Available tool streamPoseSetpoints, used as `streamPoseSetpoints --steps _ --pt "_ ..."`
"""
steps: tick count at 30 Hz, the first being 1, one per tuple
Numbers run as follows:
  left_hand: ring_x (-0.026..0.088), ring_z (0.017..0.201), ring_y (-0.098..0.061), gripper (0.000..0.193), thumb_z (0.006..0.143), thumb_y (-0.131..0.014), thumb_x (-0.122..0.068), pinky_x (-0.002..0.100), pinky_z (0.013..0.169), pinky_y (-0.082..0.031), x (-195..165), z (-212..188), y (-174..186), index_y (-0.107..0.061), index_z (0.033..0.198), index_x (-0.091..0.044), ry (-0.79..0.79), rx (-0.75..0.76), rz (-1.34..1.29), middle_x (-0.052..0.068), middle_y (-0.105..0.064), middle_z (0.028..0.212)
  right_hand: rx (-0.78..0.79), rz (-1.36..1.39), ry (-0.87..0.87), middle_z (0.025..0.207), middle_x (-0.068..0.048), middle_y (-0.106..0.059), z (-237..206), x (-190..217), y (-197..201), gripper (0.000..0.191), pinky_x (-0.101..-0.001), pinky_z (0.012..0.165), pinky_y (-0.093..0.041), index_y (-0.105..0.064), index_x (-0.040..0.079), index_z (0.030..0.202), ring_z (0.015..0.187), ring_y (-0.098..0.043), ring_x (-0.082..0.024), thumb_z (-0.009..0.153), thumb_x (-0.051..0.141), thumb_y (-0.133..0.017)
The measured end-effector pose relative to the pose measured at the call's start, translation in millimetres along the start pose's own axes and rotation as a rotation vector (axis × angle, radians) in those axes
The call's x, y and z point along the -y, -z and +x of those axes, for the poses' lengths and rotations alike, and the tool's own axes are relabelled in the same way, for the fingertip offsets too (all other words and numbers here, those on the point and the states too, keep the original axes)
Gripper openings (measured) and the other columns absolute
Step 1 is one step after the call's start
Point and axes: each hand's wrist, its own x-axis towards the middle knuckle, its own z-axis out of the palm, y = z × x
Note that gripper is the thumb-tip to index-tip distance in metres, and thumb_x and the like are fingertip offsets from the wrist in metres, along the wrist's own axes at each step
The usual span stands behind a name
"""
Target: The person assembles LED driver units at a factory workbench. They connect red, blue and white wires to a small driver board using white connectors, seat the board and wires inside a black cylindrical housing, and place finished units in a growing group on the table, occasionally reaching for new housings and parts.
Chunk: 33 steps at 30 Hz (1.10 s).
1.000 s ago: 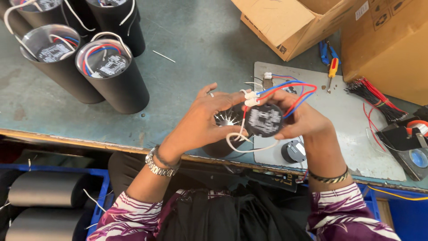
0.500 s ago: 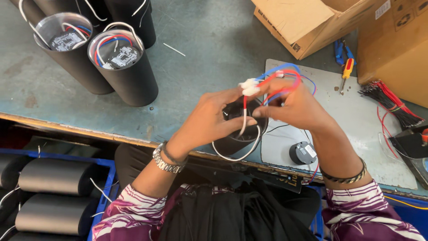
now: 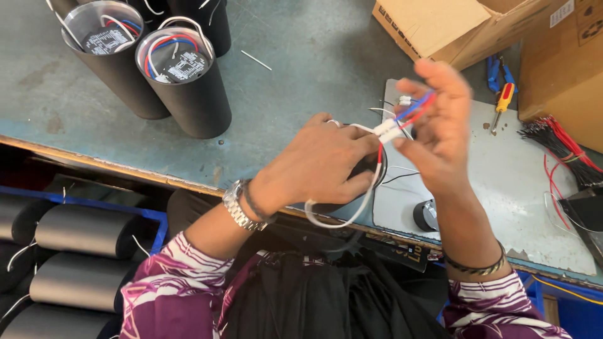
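Brown cardboard boxes (image 3: pixel 440 25) top right

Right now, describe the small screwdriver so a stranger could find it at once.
Start at the brown cardboard box on the far right of the grey-green workbench. Just below its corner, on the pale grey metal plate, lies the red-and-yellow-handled screwdriver, beside blue-handled pliers; it alone has a red and yellow handle.

Left hand (image 3: pixel 320 166): palm down, fingers curled inward, thumb side toward the right hand, wrist bent slightly; forearm runs up from lower left, patterned sleeve pushed back to mid-forearm. Right hand (image 3: pixel 440 129): raised higher, palm facing left, fingers (image 3: pixel 433 72) extended upward and loosely spread, thumb and forefinger pinched together. Right forearm rises steeply from lower right. Hands nearly touching.
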Motion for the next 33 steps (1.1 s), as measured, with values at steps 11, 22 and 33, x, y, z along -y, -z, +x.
streamPoseSetpoints --steps 11,22,33 --pt "0.036 0.071 -0.063 0.012 0.083 -0.069 -0.019 0.046 0.078 -0.045 11 13 -10 -0.068 0.075 -0.011 -0.127 -0.019 -0.012 0.012 -0.067 0.072 -0.003 -0.388 0.152 0.161 -0.01 -0.04 -1 26 -26 0.035 -0.04 0.124 -0.036 -0.072 0.002 0.124 0.154 -0.033 -0.024 0.105 0.031 -0.065" --pt "0.024 0.095 -0.072 0.015 0.092 -0.077 -0.012 0.033 0.089 -0.055 3 -62 25 -0.072 0.104 -0.005 0.233 -0.382 -0.44 0.008 -0.074 0.103 -0.201 0.183 -0.015 0.15 -0.014 -0.053 -12 -3 -40 0.017 -0.0444 0.121 -0.05 -0.068 0.001 0.121 0.144 -0.051 -0.025 0.107 0.007 -0.073" --pt "0.026 0.108 -0.055 0.03 0.078 -0.089 -0.031 0.042 0.094 -0.032 -28 -41 -11 -0.074 0.097 -0.012 0.204 -0.514 -0.058 0.003 -0.066 0.102 -0.382 0.503 -0.107 0.146 -0.013 -0.055 -34 -12 -44 0.023 -0.0438 0.113 -0.055 -0.065 0.001 0.132 0.141 -0.057 -0.033 0.109 -0.003 -0.065"
